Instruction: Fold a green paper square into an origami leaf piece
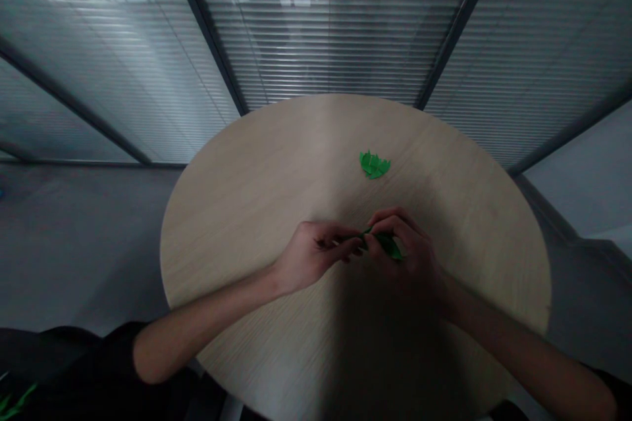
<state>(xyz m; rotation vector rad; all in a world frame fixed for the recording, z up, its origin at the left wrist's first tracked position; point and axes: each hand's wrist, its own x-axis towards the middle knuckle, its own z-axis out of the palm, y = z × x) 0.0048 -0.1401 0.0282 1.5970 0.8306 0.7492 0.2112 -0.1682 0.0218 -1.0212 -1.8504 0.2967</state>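
Above the middle of a round wooden table (247,177), both hands are pinching one thin, green leaf-like piece (394,248). My left hand (318,250) closes thumb and fingertips on its left end. Curled over the wider part is my right hand (407,253), its fingertips pressed close to the left ones. The fingers cover much of the piece, and I cannot tell what it is made of. Farther back on the tabletop lies a small green cluster (375,166) of similar leaf-like bits, apart from both hands.
Glass panels with blinds (336,52) stand behind the table's far edge, divided by dark frames. Grey floor (74,230) shows to the left. Some bright green strands (17,401) lie against dark cloth at the lower left corner.
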